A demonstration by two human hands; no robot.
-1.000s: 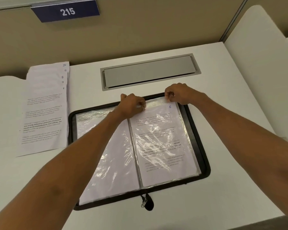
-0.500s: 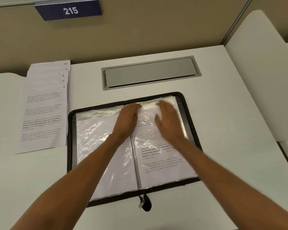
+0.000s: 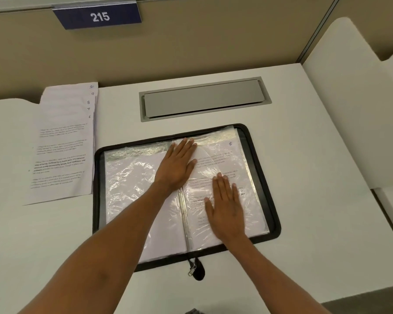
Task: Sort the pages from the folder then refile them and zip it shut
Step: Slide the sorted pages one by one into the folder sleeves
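From the head camera, the black zip folder point(image 3: 98, 189) lies open flat on the white surface point(image 3: 304, 159), in the middle and near the person, with its clear plastic sleeves spread to both sides of the spine. The left hand point(image 3: 177, 164) lies flat with its fingers straight and close together; its palm covers the top of the spine and its fingertips reach almost to the far edge of the sleeves. The right hand point(image 3: 227, 207) is also flat and spread, pressing palm down on the right-hand sleeve, nearer the person than the left hand. Neither hand pinches or grips anything.

Under the right hand, inside the sleeve, sits a printed page point(image 3: 222, 159) with a handwritten 5 in its far right corner. The sleeve on the left point(image 3: 129, 191) shows white paper without readable print. The zip pull point(image 3: 192, 269) hangs out from the near edge of the folder at the spine.

To the left of the folder, just beside its rim, is a fanned stack of loose pages point(image 3: 64, 150) with the handwritten numbers 6, 7, 8, 9 and one smudged showing down its right side. Beyond the folder a grey hatch point(image 3: 204, 98) is set into the surface. A blue sign point(image 3: 98, 17) reading 215 hangs on the beige wall, and a white divider point(image 3: 349, 98) stands on the right.
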